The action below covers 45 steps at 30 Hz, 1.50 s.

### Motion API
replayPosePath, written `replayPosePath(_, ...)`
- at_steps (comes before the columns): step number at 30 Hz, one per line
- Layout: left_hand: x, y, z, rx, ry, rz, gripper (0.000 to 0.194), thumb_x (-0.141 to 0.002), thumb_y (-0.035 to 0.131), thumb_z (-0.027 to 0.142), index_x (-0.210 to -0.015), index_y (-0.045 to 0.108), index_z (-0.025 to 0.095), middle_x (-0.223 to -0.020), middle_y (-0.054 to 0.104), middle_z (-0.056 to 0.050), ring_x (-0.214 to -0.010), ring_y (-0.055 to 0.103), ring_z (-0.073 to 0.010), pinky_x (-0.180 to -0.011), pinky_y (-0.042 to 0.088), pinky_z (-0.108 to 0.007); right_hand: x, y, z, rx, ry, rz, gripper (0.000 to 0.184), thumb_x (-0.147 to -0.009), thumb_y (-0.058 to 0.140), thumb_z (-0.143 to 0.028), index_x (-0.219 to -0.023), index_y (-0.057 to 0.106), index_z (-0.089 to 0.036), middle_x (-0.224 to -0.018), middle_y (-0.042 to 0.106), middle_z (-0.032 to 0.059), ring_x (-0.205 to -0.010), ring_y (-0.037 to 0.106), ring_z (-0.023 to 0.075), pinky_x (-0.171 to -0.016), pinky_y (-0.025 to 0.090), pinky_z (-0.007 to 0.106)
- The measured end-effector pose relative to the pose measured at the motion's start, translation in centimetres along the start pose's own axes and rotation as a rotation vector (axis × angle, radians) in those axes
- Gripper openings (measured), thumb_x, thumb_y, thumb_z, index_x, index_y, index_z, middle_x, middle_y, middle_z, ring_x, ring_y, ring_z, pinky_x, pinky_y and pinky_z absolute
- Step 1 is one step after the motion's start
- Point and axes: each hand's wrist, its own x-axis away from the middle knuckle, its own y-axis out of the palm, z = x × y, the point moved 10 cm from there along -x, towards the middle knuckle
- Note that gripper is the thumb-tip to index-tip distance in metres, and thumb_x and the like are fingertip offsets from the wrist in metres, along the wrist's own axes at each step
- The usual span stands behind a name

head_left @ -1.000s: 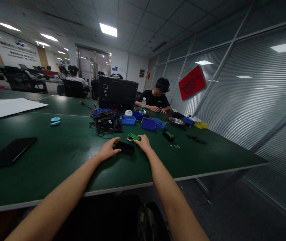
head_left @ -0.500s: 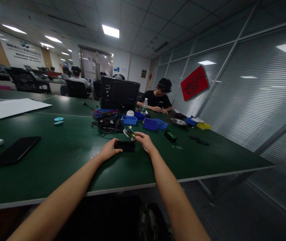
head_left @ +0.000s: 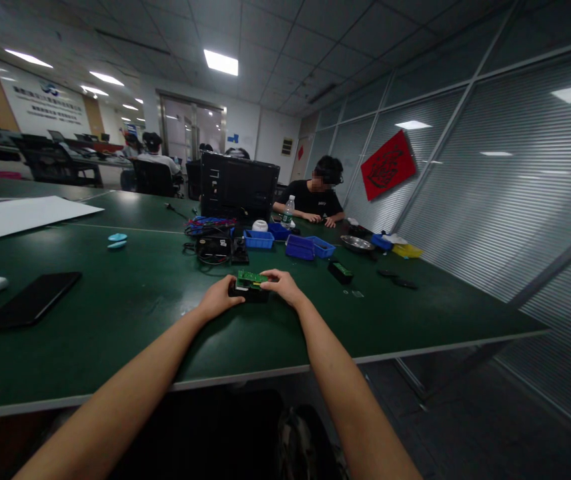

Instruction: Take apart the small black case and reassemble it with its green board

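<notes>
A small black open-topped case (head_left: 253, 296) rests on the green table, its left end gripped between the thumb and fingers of my left hand (head_left: 218, 298). My right hand (head_left: 284, 287) pinches the right end of a green circuit board (head_left: 251, 277). The board lies green face up over the case's opening, with a yellow part showing along its near edge. Whether it sits fully inside the case I cannot tell. Farther right stands a second black case (head_left: 340, 271) with a green board in it.
Beyond my hands lie a black power adapter (head_left: 214, 248) with cables, blue bins (head_left: 258, 240), a ball (head_left: 260, 226) and a monitor (head_left: 238, 189). A metal dish (head_left: 357, 244) is at right. A phone-like black slab (head_left: 30, 301) lies left. A person (head_left: 319, 197) sits across the table.
My right hand has brought the circuit board down and left from a tilted position above the case, turning it flat over the opening. My left hand and the case have stayed put.
</notes>
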Motion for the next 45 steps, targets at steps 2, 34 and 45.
replayPosePath(2,0.0,0.0,-0.1,-0.019,-0.014,-0.001,0.045,-0.061,0.064,0.036,-0.101,0.049,0.021,-0.095,0.062,-0.004,-0.084,0.058,-0.0192,-0.071,0.042,-0.027,0.0,0.1,0.0,0.024,0.006,0.001,0.040,-0.057,0.071,-0.031,-0.093,0.065,-0.016,-0.078,0.058,0.0014,-0.072,0.050,0.0137,-0.071,0.040,0.028)
replayPosePath(34,-0.2,0.2,-0.7,-0.041,-0.028,0.004,0.071,-0.062,0.063,0.037,-0.125,0.037,0.019,-0.098,0.059,-0.006,-0.087,0.058,-0.0197,-0.075,0.043,-0.028,0.4,2.0,0.9,0.035,0.035,-0.187,0.053,-0.062,0.069,-0.036,-0.110,0.056,-0.018,-0.101,0.058,0.0045,-0.088,0.053,0.0154,-0.080,0.039,0.029)
replayPosePath(45,-0.4,0.4,-1.4,-0.003,-0.034,0.005,0.066,-0.066,0.059,0.036,-0.125,0.037,0.019,-0.100,0.059,-0.005,-0.087,0.056,-0.0172,-0.079,0.043,-0.028,0.0,-4.8,4.7,0.543,0.277,0.287,0.046,-0.061,0.066,-0.047,-0.095,0.060,-0.016,-0.096,0.059,0.0095,-0.085,0.054,0.0204,-0.071,0.040,0.029)
